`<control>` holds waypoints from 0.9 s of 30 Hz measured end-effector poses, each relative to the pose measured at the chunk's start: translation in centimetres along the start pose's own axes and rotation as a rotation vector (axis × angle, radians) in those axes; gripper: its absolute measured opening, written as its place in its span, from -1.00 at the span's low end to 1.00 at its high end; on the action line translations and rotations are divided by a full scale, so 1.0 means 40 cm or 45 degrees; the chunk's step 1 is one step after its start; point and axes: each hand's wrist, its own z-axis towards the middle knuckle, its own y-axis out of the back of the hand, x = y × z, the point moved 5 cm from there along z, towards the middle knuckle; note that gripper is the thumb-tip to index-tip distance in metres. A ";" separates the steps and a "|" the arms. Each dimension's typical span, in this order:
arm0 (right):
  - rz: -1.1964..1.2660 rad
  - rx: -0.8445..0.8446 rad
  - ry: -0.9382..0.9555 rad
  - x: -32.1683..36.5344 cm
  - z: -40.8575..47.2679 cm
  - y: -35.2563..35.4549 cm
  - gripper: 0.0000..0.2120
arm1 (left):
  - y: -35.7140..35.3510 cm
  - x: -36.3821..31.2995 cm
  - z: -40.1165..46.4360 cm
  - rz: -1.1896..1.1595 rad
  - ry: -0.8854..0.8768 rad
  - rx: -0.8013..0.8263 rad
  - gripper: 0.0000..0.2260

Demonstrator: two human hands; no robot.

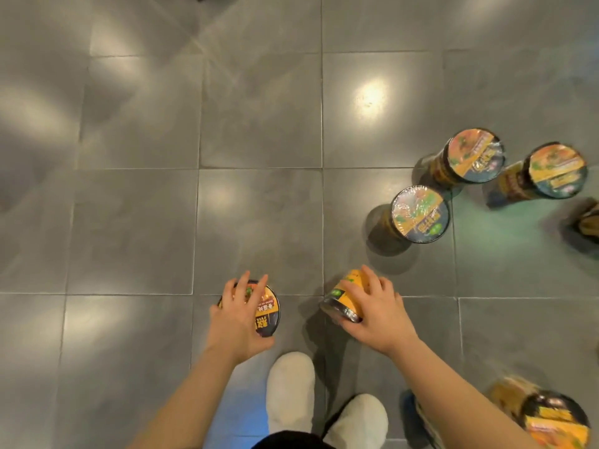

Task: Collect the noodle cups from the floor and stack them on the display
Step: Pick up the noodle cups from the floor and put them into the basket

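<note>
Over a grey tiled floor (pixel 136 222), I have both hands down on noodle cups at once, the pick-up step of the collecting job.

My left hand (pixel 238 314) sits on top of the left cup (pixel 267 314), which stands upright with its orange and black lid facing me. The fingers are spread over the far rim and the thumb curls to the near side, so the hand clasps the lid from above.

Below, 2 white shoes (pixel 291 393) stand on the tiles between my forearms.

My right hand (pixel 376 314) covers the tilted cup (pixel 340 303), which leans over with its rim toward the left. The fingers wrap its orange side and the palm hides most of it. I cannot tell whether it touches the floor or is already clear of it.

Further right, 3 standing cups (pixel 419 213) are grouped near one another on the floor, all upright, well apart from my hands. At the bottom right corner, another cup (pixel 551 419) shows, blurred, and something brown (pixel 588 222) sits at the right edge, too cut off to name.

The display is not in view. By my reading, the task is early: at least 3 cups wait untouched. The next move calls for a firm hold on both cups, a level lift so the tilted one does not slip, then a turn to find the display.
</note>
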 end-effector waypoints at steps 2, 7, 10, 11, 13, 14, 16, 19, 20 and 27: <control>0.104 -0.025 -0.040 0.018 -0.066 0.064 -0.34 | 0.072 -0.021 -0.036 -0.069 0.014 0.037 0.01; 0.286 -0.108 -0.139 0.063 -0.294 0.286 -0.21 | 0.364 -0.105 -0.190 -0.124 -0.066 -0.092 0.01; 0.365 -0.201 -0.171 0.095 -0.464 0.464 -0.22 | 0.572 -0.175 -0.314 -0.144 -0.142 -0.153 0.01; 0.389 -0.236 -0.182 0.110 -0.522 0.529 -0.22 | 0.645 -0.201 -0.357 -0.134 -0.169 -0.168 0.01; 0.407 -0.299 -0.208 0.137 -0.641 0.645 -0.21 | 0.777 -0.255 -0.444 -0.120 -0.227 -0.193 0.01; 0.430 -0.319 -0.217 0.148 -0.698 0.696 -0.21 | 0.833 -0.281 -0.486 -0.125 -0.255 -0.219 0.00; 0.509 -0.385 -0.248 0.159 -0.796 0.785 -0.24 | 0.931 -0.333 -0.566 -0.130 -0.308 -0.276 -0.01; 0.625 -0.539 -0.310 0.162 -0.923 0.879 -0.41 | 1.033 -0.407 -0.665 -0.142 -0.346 -0.299 0.01; 0.687 -0.602 -0.317 0.160 -0.958 0.905 -0.44 | 1.065 -0.430 -0.690 -0.147 -0.361 -0.299 0.03; 0.994 -0.842 -0.375 0.157 -1.167 0.998 -0.22 | 1.264 -0.564 -0.829 -0.074 -0.591 -0.297 0.04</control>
